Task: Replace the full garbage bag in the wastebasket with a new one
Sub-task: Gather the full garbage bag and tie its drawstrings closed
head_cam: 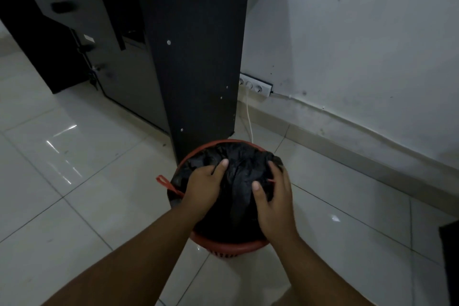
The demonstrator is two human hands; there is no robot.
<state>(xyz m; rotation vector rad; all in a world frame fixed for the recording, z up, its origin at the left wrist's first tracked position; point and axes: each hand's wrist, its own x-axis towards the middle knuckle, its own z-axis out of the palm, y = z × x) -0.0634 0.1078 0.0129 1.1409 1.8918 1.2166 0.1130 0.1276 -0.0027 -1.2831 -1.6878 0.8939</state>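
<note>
Both bare forearms reach forward and down from the bottom of the view toward a red wastebasket [231,246] that stands on the pale tiled floor [74,181], just in front of the side panel of a dark desk [196,57]. The left hand [202,187] lies palm down on the left side of the black garbage bag [238,181] that fills the basket; its fingers curl into the plastic and bunch it, while the thumb points up and forward across the crumpled top. A red strip [167,184] sticks out over the rim just left of this hand, touching the bag's edge. The bag's gathered folds rise in a ridge between the two hands, still inside the basket, with the red rim showing at the far and near sides. The right hand [273,196] clasps the bag's right side, its thumb pressed into the plastic near the middle and its fingers wrapped around the far right edge, gripping the material. Further right, a white socket strip [255,85] sits low on the wall [360,32], with a white cable [249,117] hanging down to the floor behind the basket.
</note>
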